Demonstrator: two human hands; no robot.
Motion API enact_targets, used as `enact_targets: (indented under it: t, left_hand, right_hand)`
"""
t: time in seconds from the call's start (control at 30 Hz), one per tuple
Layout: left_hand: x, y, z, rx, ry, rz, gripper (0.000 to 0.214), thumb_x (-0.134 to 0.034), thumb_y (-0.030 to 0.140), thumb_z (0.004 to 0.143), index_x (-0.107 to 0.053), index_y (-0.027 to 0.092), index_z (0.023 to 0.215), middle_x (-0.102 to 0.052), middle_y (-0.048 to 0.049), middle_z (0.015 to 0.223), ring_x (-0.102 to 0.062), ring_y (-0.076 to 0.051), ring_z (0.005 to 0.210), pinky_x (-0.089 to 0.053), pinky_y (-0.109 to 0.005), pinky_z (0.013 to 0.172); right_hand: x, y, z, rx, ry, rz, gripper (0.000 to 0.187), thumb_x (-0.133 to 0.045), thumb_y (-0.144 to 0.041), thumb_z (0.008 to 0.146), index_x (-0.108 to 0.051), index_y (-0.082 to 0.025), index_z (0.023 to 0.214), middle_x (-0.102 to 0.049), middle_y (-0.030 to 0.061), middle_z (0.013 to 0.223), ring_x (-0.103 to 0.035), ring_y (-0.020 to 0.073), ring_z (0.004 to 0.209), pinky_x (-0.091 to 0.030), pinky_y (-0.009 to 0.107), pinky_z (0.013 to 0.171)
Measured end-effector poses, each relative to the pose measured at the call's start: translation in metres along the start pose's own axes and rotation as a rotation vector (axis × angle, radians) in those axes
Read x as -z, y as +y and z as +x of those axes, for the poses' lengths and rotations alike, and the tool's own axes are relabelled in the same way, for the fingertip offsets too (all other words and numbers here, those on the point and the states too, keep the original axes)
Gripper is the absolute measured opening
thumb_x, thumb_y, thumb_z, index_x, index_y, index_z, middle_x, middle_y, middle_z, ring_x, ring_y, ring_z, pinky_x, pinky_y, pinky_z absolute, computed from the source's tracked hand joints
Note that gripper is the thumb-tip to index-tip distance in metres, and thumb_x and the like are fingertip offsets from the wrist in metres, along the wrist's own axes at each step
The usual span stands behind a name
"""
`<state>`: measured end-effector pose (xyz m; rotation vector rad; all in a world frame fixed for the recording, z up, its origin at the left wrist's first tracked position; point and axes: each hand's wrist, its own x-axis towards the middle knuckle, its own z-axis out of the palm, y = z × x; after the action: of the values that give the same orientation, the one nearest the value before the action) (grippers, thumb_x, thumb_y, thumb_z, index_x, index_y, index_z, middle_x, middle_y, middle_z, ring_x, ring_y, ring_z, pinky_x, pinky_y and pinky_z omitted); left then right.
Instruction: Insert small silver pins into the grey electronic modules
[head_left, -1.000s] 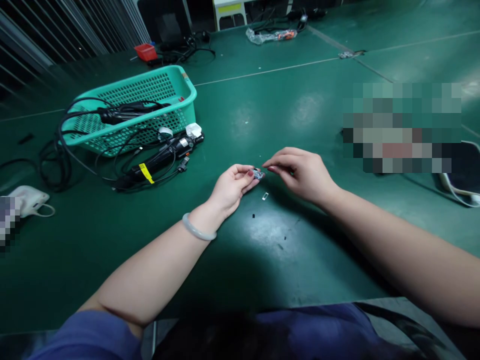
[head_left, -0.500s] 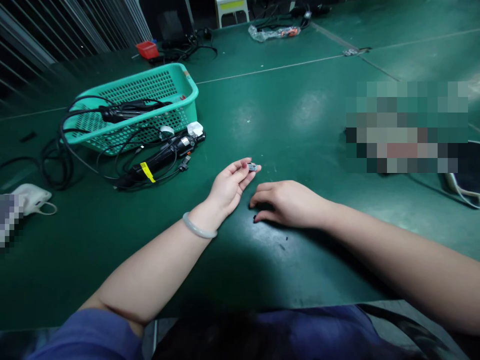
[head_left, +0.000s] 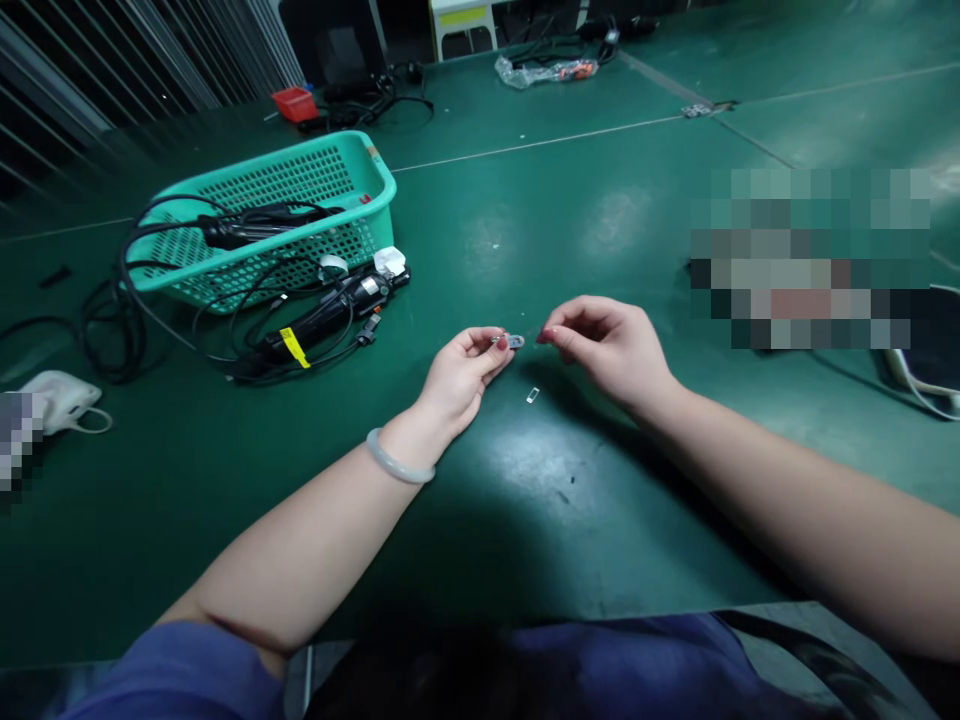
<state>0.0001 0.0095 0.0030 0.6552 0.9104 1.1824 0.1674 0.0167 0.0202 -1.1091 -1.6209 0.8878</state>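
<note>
My left hand (head_left: 461, 372) is closed, pinching a small grey oblong piece (head_left: 514, 342) between thumb and fingers. The piece sticks out to the right of the fingertips. Close beside it, a short gap away, my right hand (head_left: 607, 345) is raised with thumb and forefinger pressed together. Whatever sits in that pinch is too small to make out. On the green table below the two hands lies a tiny pale rectangular frame (head_left: 532, 396). Small dark bits (head_left: 564, 496) lie nearer to me.
To the left stands a green plastic basket (head_left: 382, 205) with a black corded device in it. A similar black device (head_left: 326, 318) with a yellow label lies in front. A white object with a loop (head_left: 67, 398) is at far left, a red tray (head_left: 295, 103) behind.
My right hand has risen from the table, moved away from me and closed into a pinch. The pale frame now shows where that hand was. My left hand has barely moved.
</note>
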Motion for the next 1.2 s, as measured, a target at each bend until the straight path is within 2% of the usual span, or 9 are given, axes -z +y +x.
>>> enact_targets:
  t: [0.13,0.27,0.4,0.67,1.0,1.1,1.2]
  left_hand:
    - [-0.001,-0.001,-0.002,-0.001,-0.018,0.052,0.018,-0.075,0.010,0.064,-0.060,0.013,0.075,-0.066,0.0009,0.077,-0.063,-0.007,0.076,-0.048,-0.026,0.086]
    - [-0.002,-0.001,-0.002,-0.008,-0.045,0.056,0.023,-0.079,0.013,0.059,-0.060,0.014,0.074,-0.065,0.0020,0.075,-0.061,-0.007,0.074,-0.048,-0.025,0.081]
    - [-0.002,-0.001,-0.003,-0.015,-0.036,0.054,0.025,-0.080,0.013,0.057,-0.060,0.014,0.072,-0.065,0.0024,0.075,-0.060,-0.006,0.074,-0.047,-0.023,0.079]
    - [-0.002,0.000,-0.004,-0.070,-0.047,0.053,0.024,-0.079,0.011,0.058,-0.059,0.014,0.071,-0.065,0.0029,0.076,-0.060,-0.006,0.076,-0.046,-0.022,0.081]
    - [-0.003,0.001,-0.004,-0.095,-0.063,0.033,0.022,-0.077,0.010,0.061,-0.059,0.015,0.072,-0.065,0.0028,0.078,-0.060,-0.006,0.078,-0.046,-0.024,0.085]
    - [-0.002,0.001,-0.004,-0.104,-0.069,0.031,0.022,-0.078,0.011,0.060,-0.059,0.015,0.072,-0.065,0.0028,0.078,-0.060,-0.006,0.078,-0.046,-0.023,0.084]
    - [-0.001,0.000,-0.003,-0.116,-0.082,0.046,0.023,-0.078,0.012,0.060,-0.060,0.015,0.073,-0.064,0.0028,0.078,-0.060,-0.006,0.079,-0.046,-0.023,0.083]
  right_hand:
    - [-0.009,0.005,0.002,-0.150,-0.004,0.247,0.018,-0.073,-0.033,0.064,-0.064,-0.018,0.066,-0.062,-0.0009,0.065,-0.054,0.0118,0.062,-0.044,0.028,0.061]
    - [-0.014,0.005,0.001,-0.200,0.006,0.312,0.023,-0.079,-0.035,0.057,-0.065,-0.018,0.065,-0.063,-0.0012,0.065,-0.055,0.0117,0.064,-0.046,0.029,0.066]
    - [-0.015,0.007,0.000,-0.203,-0.009,0.320,0.024,-0.080,-0.036,0.057,-0.066,-0.018,0.066,-0.063,-0.0009,0.067,-0.056,0.0116,0.065,-0.046,0.029,0.069]
    - [-0.017,0.014,0.000,-0.064,0.021,0.168,0.023,-0.072,-0.039,0.068,-0.065,-0.018,0.070,-0.062,0.0006,0.071,-0.055,0.0129,0.066,-0.046,0.030,0.068]
    - [-0.011,0.008,-0.002,0.189,0.070,-0.121,0.008,-0.069,-0.027,0.073,-0.067,-0.020,0.070,-0.063,0.0016,0.073,-0.053,0.0138,0.066,-0.042,0.029,0.059]
    - [-0.011,0.007,-0.003,0.217,0.074,-0.159,0.003,-0.068,-0.024,0.075,-0.069,-0.021,0.075,-0.064,0.0015,0.074,-0.053,0.0135,0.065,-0.042,0.028,0.058]
    - [-0.010,0.005,-0.004,0.250,0.072,-0.202,0.010,-0.068,-0.024,0.075,-0.071,-0.022,0.085,-0.063,0.0010,0.074,-0.050,0.0127,0.061,-0.042,0.028,0.057]
